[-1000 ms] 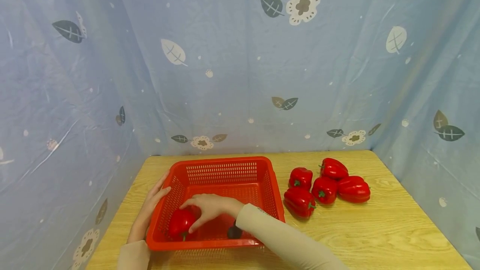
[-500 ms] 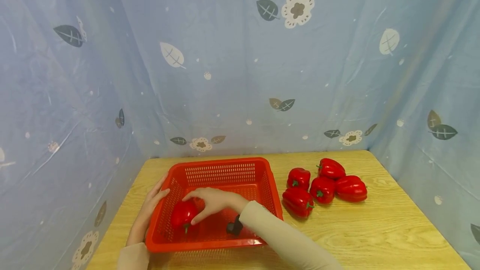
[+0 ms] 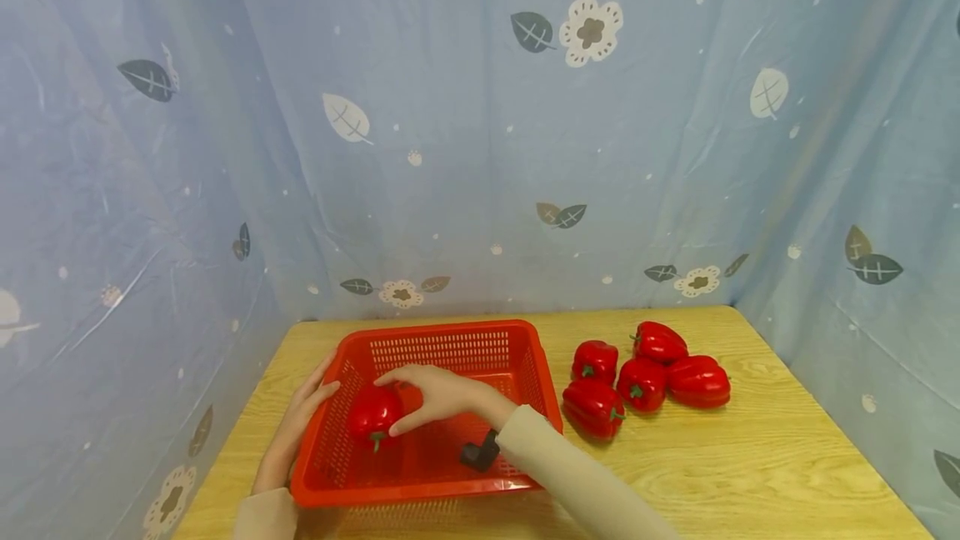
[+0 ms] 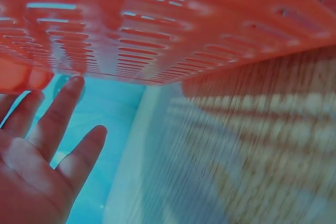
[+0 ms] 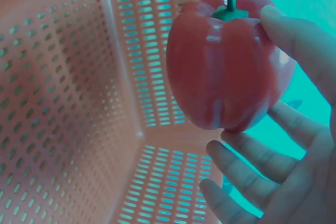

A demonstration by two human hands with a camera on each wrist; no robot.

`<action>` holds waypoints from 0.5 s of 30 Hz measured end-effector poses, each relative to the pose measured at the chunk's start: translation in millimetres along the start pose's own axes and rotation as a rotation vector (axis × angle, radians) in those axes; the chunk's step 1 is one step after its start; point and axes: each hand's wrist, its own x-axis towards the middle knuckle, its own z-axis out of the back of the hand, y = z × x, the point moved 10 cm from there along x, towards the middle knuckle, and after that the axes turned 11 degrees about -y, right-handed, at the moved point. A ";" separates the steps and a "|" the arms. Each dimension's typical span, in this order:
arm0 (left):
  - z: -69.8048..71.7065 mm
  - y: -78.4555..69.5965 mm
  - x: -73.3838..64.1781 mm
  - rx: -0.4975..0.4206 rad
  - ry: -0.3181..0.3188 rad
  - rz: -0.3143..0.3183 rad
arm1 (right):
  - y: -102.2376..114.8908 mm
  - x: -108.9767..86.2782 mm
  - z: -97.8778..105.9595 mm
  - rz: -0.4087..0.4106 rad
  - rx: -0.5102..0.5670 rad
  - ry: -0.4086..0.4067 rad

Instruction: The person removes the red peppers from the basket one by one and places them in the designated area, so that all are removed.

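Note:
In the head view, a glossy red bell pepper [image 3: 372,413] with a green stem is in the left part of a red slotted plastic basket [image 3: 442,328]. My right hand [image 3: 447,395] holds it from the right. The right wrist view has the pepper [image 5: 226,69] with its stem up, the thumb near the stem and the fingers at its lower side. A slotted basket wall stands behind it. My left hand [image 3: 297,417] touches the basket's left side from outside. In the left wrist view, the left hand [image 4: 39,166] has its fingers spread and straight beside the basket wall [image 4: 142,35].
Several red bell peppers [image 3: 643,383] lie grouped on the wood-grain table [image 3: 720,465] right of the basket. A blue patterned curtain [image 3: 450,148] closes off the back and both sides. A black device [image 3: 480,452] sits at my right wrist.
The pepper in my right hand has risen a little and shifted right, away from the basket's left wall. My left hand stays at the basket. The head view has tilted slightly upward.

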 end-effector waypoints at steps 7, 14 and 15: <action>-1.3 2.6 -0.9 -0.022 0.005 -0.005 | -3.1 -6.6 6.7 -0.004 -0.016 -0.031; -0.8 -1.8 -0.8 -0.007 -0.001 -0.028 | -6.9 -12.7 17.4 -0.037 -0.024 -0.055; -0.6 -2.4 -0.8 -0.001 -0.001 -0.029 | -7.6 -13.5 19.4 -0.040 -0.030 -0.060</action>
